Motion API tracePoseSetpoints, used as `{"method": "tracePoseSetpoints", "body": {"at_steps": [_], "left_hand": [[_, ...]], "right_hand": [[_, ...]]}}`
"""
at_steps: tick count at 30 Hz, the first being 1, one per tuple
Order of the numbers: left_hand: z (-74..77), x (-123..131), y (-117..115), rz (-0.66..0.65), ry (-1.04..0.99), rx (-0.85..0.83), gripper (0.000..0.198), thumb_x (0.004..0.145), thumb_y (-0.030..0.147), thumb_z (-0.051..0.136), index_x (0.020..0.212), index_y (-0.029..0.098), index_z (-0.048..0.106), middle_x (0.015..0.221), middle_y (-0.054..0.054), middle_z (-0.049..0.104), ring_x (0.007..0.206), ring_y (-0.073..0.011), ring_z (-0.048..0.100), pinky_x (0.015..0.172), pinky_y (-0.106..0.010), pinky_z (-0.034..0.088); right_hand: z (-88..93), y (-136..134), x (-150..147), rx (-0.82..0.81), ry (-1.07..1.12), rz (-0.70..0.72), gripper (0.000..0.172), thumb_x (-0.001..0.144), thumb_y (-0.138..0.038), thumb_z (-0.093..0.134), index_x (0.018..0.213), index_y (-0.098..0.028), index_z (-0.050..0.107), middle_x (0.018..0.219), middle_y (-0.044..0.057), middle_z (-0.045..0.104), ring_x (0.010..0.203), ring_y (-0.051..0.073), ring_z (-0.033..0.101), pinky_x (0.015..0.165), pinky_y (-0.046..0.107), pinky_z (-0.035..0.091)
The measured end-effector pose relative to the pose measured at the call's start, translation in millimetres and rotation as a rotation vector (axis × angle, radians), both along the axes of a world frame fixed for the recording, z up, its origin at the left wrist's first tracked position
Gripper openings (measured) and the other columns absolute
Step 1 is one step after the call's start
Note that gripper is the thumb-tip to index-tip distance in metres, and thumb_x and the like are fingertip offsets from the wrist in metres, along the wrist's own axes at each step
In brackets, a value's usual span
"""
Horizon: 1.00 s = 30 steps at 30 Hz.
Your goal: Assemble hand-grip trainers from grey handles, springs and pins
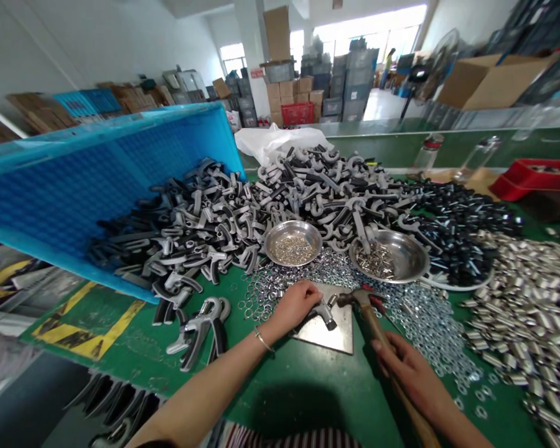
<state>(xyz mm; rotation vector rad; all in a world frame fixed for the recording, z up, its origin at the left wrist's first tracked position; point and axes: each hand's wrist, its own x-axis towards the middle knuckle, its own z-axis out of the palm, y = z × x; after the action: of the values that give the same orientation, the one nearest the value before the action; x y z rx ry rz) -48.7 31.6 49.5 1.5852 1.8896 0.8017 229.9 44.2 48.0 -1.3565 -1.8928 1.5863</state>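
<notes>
My left hand, a thin bracelet at its wrist, is closed on a grey and black gripper part and presses it onto a flat metal plate. My right hand is wrapped round the wooden handle of a hammer, whose head rests just right of the part. A finished grey and black hand gripper lies on the green table left of my left arm.
A tilted blue crate spills a big heap of grey and black handle parts. Two steel bowls hold small metal pieces. Loose rings and metal sleeves cover the right side. A red tray sits far right.
</notes>
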Motion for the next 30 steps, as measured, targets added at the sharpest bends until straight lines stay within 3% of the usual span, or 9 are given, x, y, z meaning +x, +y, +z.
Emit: {"method": "tracePoseSetpoints", "body": {"at_steps": [7,11,13,15,17,19,25,27,30], "left_hand": [[2.9,10.4,7.0,-0.014,0.199,-0.039,0.020,0.091,0.031,0.059,0.080,0.016,0.065,0.083,-0.006,0.066,0.079,-0.0203,0.061,0.072,-0.030,0.043],[10.9,11.1,3.9,-0.283,0.501,0.108,0.022,0.097,0.027,0.049,0.087,0.015,0.064,0.091,-0.010,0.065,0.094,-0.0243,0.059,0.089,-0.039,0.042],[13.3,13.1,-1.4,-0.370,0.625,0.160,0.024,0.098,0.031,0.048,0.094,0.014,0.064,0.099,-0.012,0.064,0.100,-0.0268,0.058,0.093,-0.043,0.041],[12.7,18.4,-10.7,-0.267,0.588,0.142,0.044,0.090,0.049,0.060,0.114,0.012,0.061,0.116,-0.016,0.061,0.110,-0.0317,0.054,0.098,-0.048,0.039],[8.5,27.4,-22.3,-0.095,0.478,0.091,0.090,0.074,0.065,0.071,0.139,0.009,0.043,0.131,-0.020,0.053,0.120,-0.0370,0.049,0.103,-0.052,0.036],[1.7,37.7,-32.4,0.018,0.362,0.021,0.108,0.072,0.063,0.072,0.151,0.008,0.022,0.135,-0.022,0.050,0.123,-0.0381,0.047,0.107,-0.054,0.032],[-7.9,47.2,-36.1,0.057,0.186,-0.052,0.101,0.080,0.042,0.070,0.154,0.003,0.011,0.130,-0.024,0.055,0.127,-0.0387,0.045,0.112,-0.054,0.027],[-5.4,44.0,-35.1,0.052,0.143,-0.046,0.101,0.078,0.040,0.072,0.153,0.003,0.014,0.126,-0.023,0.057,0.126,-0.0387,0.046,0.112,-0.055,0.027],[-1.5,43.2,-43.2,0.087,0.029,0.016,0.096,0.077,0.040,0.073,0.153,0.010,0.022,0.122,-0.018,0.059,0.122,-0.0355,0.049,0.111,-0.053,0.031]], "right_hand": [[15.6,2.0,19.1,0.228,-0.094,0.004,0.034,0.089,-0.053,0.056,0.103,-0.023,0.063,0.081,0.002,0.070,0.069,0.021,0.065,0.060,0.029,0.052],[21.7,11.0,26.1,0.140,-0.151,0.089,0.038,0.093,-0.052,0.048,0.112,-0.022,0.061,0.072,0.001,0.070,0.055,0.020,0.065,0.051,0.029,0.054],[29.5,16.6,26.9,0.210,-0.194,0.154,0.042,0.094,-0.050,0.049,0.123,-0.023,0.060,0.087,0.006,0.076,0.068,0.023,0.072,0.062,0.033,0.059],[40.5,19.0,24.8,0.344,-0.205,0.204,0.047,0.094,-0.048,0.050,0.135,-0.026,0.056,0.118,0.008,0.073,0.099,0.028,0.072,0.086,0.039,0.058],[51.1,18.1,19.0,0.453,-0.179,0.228,0.053,0.096,-0.044,0.049,0.147,-0.031,0.045,0.144,0.005,0.057,0.127,0.029,0.057,0.106,0.044,0.046],[57.2,17.2,9.4,0.531,-0.156,0.234,0.057,0.097,-0.041,0.046,0.153,-0.033,0.036,0.153,0.003,0.045,0.136,0.029,0.048,0.112,0.046,0.039],[43.8,35.4,-15.7,0.401,-0.246,0.423,0.053,0.099,-0.040,0.039,0.152,-0.038,0.036,0.143,0.003,0.057,0.119,0.031,0.063,0.099,0.046,0.049],[36.7,42.7,-15.8,0.369,-0.247,0.361,0.054,0.099,-0.041,0.037,0.153,-0.032,0.035,0.137,0.007,0.062,0.113,0.030,0.066,0.096,0.046,0.050],[29.4,44.5,-16.3,0.555,-0.237,0.180,0.055,0.096,-0.042,0.042,0.148,-0.022,0.046,0.128,0.014,0.066,0.112,0.032,0.063,0.099,0.051,0.047]]}}
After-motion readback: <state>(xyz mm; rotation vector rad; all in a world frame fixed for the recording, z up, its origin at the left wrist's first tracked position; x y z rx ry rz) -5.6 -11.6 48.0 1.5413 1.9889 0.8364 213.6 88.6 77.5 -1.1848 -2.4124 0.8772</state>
